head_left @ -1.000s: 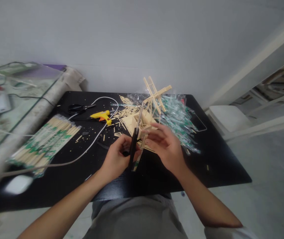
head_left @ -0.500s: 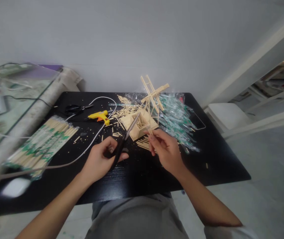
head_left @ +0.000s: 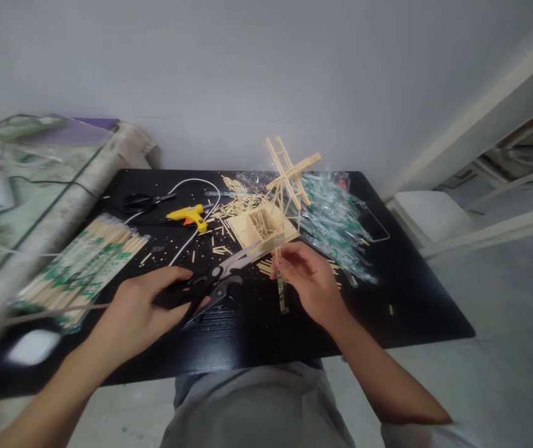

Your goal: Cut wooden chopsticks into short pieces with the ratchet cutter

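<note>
My left hand (head_left: 147,305) is wrapped around the black handles of a pair of scissors (head_left: 226,274), whose metal blades are spread and point toward my right hand. In my right hand (head_left: 311,277), thumb and fingers pinch a short length of wooden chopsticks (head_left: 281,289) in a green-printed clear wrapper, hanging downward. Close behind the blades stands a wooden stick model (head_left: 287,173) with crossed, ladder-like blades. At its foot is a square box (head_left: 266,224) with cut sticks inside, on a flat wooden base.
Wrapped chopsticks (head_left: 82,264) lie at the left, by a white object (head_left: 34,347). A yellow glue gun (head_left: 189,216) and a second pair of scissors (head_left: 142,201) sit further back. Cut sticks (head_left: 241,204) and empty wrappers (head_left: 329,218) cover the back. A white cable (head_left: 201,182) loops across the table.
The scissors have swung down from pointing up and away to lying toward my right hand, and their blades have spread. My left hand has moved left. The wrapped chopsticks now show below my right fingers.
</note>
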A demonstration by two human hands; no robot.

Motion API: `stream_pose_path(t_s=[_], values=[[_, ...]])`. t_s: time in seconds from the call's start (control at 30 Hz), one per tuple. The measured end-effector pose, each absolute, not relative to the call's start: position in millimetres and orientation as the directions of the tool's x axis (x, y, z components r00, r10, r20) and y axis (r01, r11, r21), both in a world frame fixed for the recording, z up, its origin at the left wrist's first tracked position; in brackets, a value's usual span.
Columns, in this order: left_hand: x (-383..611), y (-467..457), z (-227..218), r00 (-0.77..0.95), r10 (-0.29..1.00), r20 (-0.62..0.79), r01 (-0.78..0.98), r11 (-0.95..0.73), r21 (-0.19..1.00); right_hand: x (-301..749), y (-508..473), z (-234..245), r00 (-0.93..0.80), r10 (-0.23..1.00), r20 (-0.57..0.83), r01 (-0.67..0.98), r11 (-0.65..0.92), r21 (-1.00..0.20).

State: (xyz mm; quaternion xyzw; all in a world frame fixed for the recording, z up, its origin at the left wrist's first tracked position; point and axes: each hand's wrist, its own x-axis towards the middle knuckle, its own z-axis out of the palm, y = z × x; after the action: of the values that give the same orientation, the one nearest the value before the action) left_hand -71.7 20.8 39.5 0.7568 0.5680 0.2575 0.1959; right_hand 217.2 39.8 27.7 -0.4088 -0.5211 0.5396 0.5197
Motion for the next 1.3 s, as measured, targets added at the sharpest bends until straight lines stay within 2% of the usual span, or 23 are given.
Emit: stream_pose_path(t_s=[0.23, 0.43, 0.63, 1.3], values=[[-76.0, 24.3, 51.5, 0.287, 0.946, 0.148, 0.761, -0.319, 0.564, 213.8, 37.5, 22.4, -0.102, 0.987, 0.128, -0.161, 0.11, -0.981], [-72.7, 25.5, 53.3, 0.294, 0.949, 0.116, 0.741, -0.303, 0.6, 214.1, 37.2, 22.1, -0.085, 0.986, 0.14, -0.099, 0.131, -0.986], [-74.3, 26.1, 49.4, 0.292, 0.949, 0.119, 0.751, -0.305, 0.586, 214.9, 37.6, 20.8, -0.079, 0.98, 0.182, -0.09, 0.175, -0.981], [-76.9, 24.5, 49.0, 0.325, 0.944, 0.048, 0.759, -0.291, 0.582, 215.8, 38.3, 22.5, -0.097, 0.981, 0.165, -0.038, 0.162, -0.986]])
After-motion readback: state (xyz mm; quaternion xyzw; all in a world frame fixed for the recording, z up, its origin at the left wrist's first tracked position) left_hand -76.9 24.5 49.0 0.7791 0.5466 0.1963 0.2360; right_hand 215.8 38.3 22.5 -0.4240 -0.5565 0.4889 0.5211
